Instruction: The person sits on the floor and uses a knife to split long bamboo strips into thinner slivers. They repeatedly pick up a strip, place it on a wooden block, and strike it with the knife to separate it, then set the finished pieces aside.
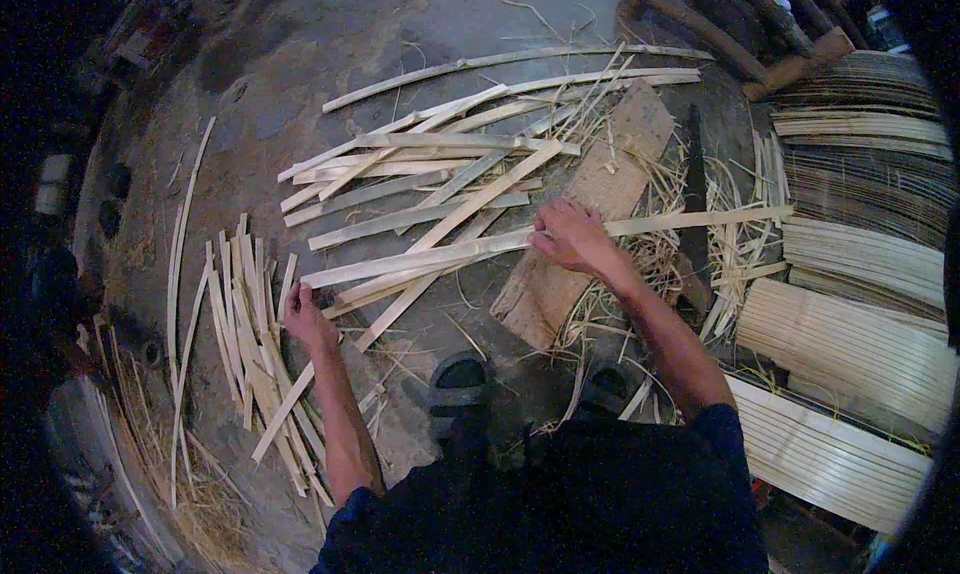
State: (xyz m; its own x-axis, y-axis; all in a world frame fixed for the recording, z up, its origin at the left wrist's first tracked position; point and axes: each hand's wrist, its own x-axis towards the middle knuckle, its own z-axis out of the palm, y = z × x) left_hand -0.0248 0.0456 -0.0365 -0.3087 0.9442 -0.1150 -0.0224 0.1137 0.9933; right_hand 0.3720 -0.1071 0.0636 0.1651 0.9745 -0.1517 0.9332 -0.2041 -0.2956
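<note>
A long pale bamboo strip (430, 257) runs crosswise in front of me, over the wooden board and the shavings. My left hand (310, 321) pinches its left end. Farther along, my right hand (572, 236) is closed round the strip above the wooden board (625, 144), and the strip's thinner part stretches on to the right. Beneath and beyond it lies a loose heap of bamboo strips (400, 189). Part of the strip is hidden under my right hand's fingers.
Another pile of strips (250, 324) lies by my left arm. Curly shavings (735, 254) surround a dark long blade-like piece (695, 174) right of the board. Stacked slat bundles (850, 349) stand at the right, wooden beams (690, 24) at the far right. My sandals (460, 374) are below.
</note>
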